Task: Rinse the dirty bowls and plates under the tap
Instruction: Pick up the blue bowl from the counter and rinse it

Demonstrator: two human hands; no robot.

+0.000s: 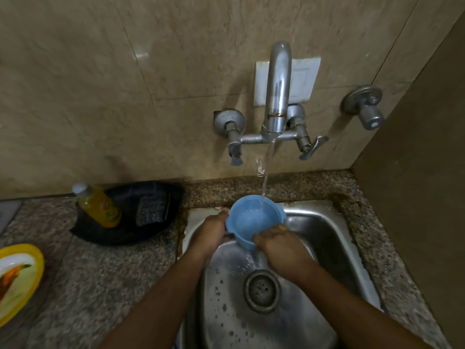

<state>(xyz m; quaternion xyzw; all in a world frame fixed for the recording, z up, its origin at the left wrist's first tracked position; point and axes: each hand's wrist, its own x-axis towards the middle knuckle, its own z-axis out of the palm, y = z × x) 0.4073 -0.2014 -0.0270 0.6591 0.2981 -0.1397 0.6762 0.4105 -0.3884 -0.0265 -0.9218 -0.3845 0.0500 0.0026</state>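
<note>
My 2 hands, left hand [214, 231] and right hand [278, 241], grip a blue bowl [254, 219] under the tap [276, 96]; I should tilt it slowly so water sweeps every side.

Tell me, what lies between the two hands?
The blue bowl: the head view shows the left hand gripping its left side and the right hand its near rim, under the tap.

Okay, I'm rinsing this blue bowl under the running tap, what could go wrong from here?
1. The water stream hits the far rim of the blue bowl, so it may splash onto the granite counter.
2. The left hand and right hand hold a wet bowl; it might slip into the steel sink.
3. The yellow plate sits near the counter's edge and could get knocked.
</note>
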